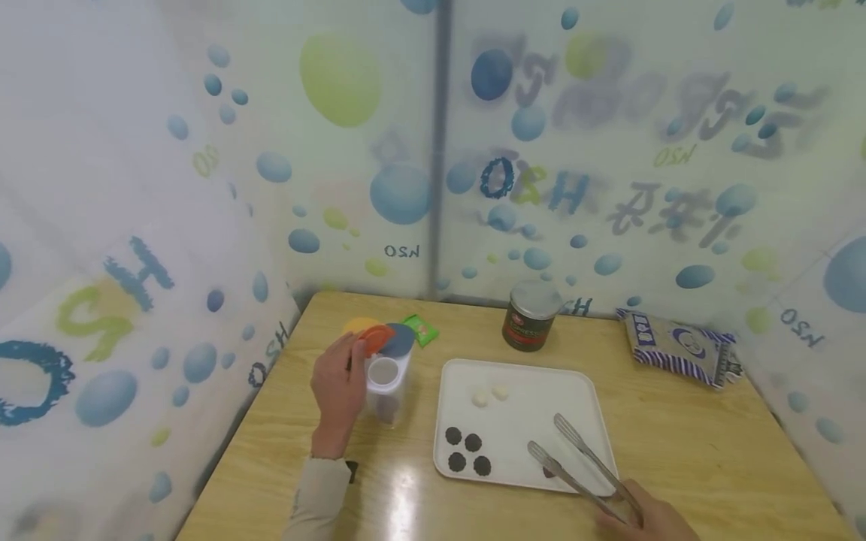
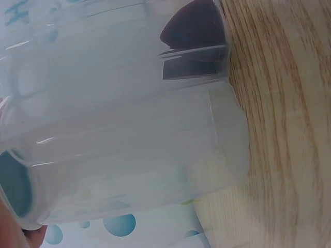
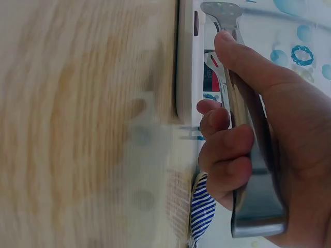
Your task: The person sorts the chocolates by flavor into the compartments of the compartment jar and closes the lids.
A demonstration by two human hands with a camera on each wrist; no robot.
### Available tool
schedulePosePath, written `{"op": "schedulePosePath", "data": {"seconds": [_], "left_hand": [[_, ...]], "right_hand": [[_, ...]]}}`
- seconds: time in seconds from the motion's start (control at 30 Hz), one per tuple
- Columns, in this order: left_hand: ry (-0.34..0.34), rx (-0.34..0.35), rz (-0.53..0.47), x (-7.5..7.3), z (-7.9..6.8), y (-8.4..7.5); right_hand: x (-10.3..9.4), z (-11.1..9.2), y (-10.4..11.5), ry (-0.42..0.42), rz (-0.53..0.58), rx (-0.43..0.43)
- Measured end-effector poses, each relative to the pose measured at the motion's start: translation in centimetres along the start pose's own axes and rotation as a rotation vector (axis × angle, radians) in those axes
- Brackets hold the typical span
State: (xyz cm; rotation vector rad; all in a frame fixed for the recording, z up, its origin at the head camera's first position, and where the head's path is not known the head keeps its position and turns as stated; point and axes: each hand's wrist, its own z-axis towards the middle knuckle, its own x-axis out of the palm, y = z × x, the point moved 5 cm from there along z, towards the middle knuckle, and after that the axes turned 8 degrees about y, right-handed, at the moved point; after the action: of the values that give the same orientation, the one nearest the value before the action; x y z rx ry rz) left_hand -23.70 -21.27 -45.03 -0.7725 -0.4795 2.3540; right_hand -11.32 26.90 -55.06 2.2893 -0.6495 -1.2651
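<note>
My left hand (image 1: 340, 379) pinches an orange lid (image 1: 375, 340) at the uncovered white round mouth of a clear plastic container (image 1: 392, 387). Blue (image 1: 399, 340) and yellow lids (image 1: 361, 324) show just behind it. Through the container's wall, the left wrist view reveals dark pieces (image 2: 194, 28) at the bottom. Around a pair of metal tongs (image 1: 582, 458) curl the fingers of my right hand (image 1: 649, 518); the tong tips spread over a white tray (image 1: 521, 368). On that tray lie several dark scalloped discs (image 1: 473, 442) and two pale round pieces (image 1: 500, 392). One more dark piece (image 1: 548, 472) is partly hidden beside the tongs.
Behind the tray stands a dark espresso tin (image 1: 529, 319) with a silvery lid. A striped packet (image 1: 679, 347) lies at the back right, and a small green packet (image 1: 422, 330) behind the container. Printed curtains (image 1: 338, 188) surround the wooden table (image 1: 271, 451).
</note>
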Motion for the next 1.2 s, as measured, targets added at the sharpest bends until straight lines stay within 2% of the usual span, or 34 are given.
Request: {"op": "schedulePosePath", "data": {"seconds": [0.2, 0.33, 0.4, 0.57, 0.67, 0.9, 1.07, 1.2], "left_hand": [[0.002, 0.005, -0.011, 0.0, 0.1, -0.1], [-0.003, 0.006, -0.023, -0.1, 0.0, -0.2], [-0.008, 0.001, -0.025, -0.2, -0.1, -0.1], [-0.008, -0.020, -0.020, -0.2, -0.3, 0.0], [-0.001, -0.030, -0.013, -0.3, -0.3, 0.1], [0.014, -0.048, 0.002, -0.4, -0.3, 0.3], [0.021, -0.050, 0.017, -0.3, -0.4, 0.4], [0.025, -0.046, 0.019, -0.3, -0.3, 0.3]], "right_hand": [[0.3, -0.5, -0.7, 0.017, -0.021, 0.014], [0.4, -0.8, -0.9, 0.051, 0.015, -0.009], [0.3, -0.9, -0.9, 0.072, 0.045, -0.051], [0.4, -1.0, 0.0, 0.142, 0.134, -0.231], [0.6, -1.1, 0.4, 0.162, 0.151, -0.287], [0.5, -0.3, 0.9, 0.195, 0.144, -0.217], [0.3, 0.5, 2.5, 0.125, 0.020, -0.248], [0.4, 1.3, 4.8, 0.080, -0.035, -0.250]]}}
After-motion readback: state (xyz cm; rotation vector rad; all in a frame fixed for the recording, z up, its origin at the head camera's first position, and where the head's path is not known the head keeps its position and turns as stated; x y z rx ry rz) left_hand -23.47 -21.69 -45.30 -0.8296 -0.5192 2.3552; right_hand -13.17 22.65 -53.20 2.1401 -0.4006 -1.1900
